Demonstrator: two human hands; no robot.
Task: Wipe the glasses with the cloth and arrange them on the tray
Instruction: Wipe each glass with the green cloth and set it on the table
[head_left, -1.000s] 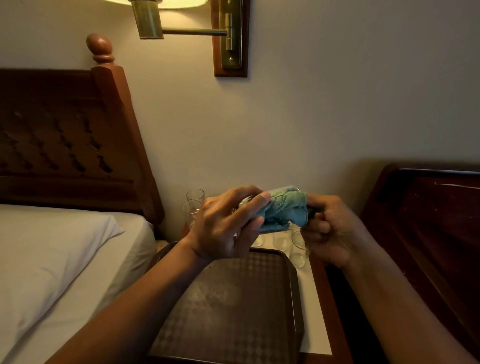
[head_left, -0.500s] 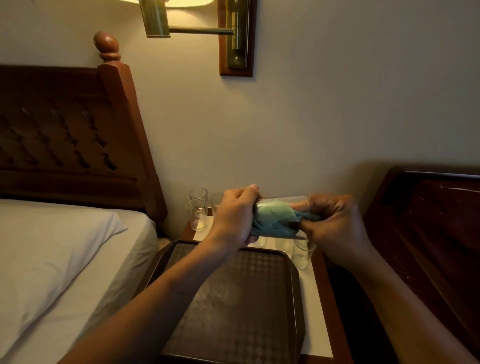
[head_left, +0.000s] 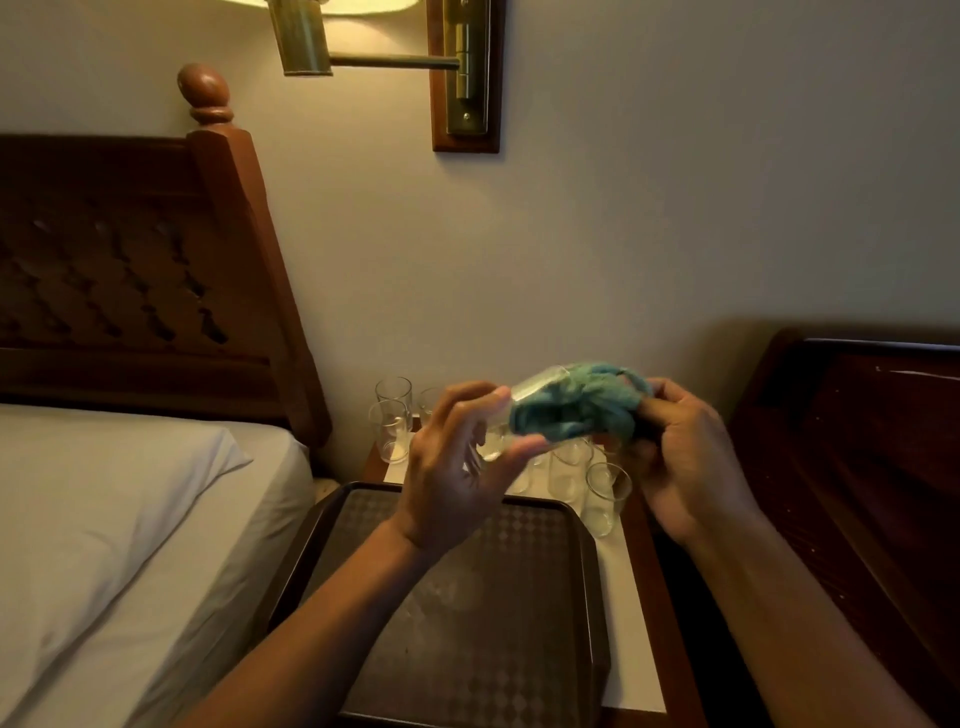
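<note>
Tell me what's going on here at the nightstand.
A person is wiping a clear glass held above the brown tray. The left hand pinches the glass on its side, while the right hand grips the blue-green cloth stuffed into it. No glass stands on the tray yet; the other glasses wait on the nightstand behind it.

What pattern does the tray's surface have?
The tray is dark brown with a repeating diamond check pattern, seen best in the head view, between the forearms.
</note>
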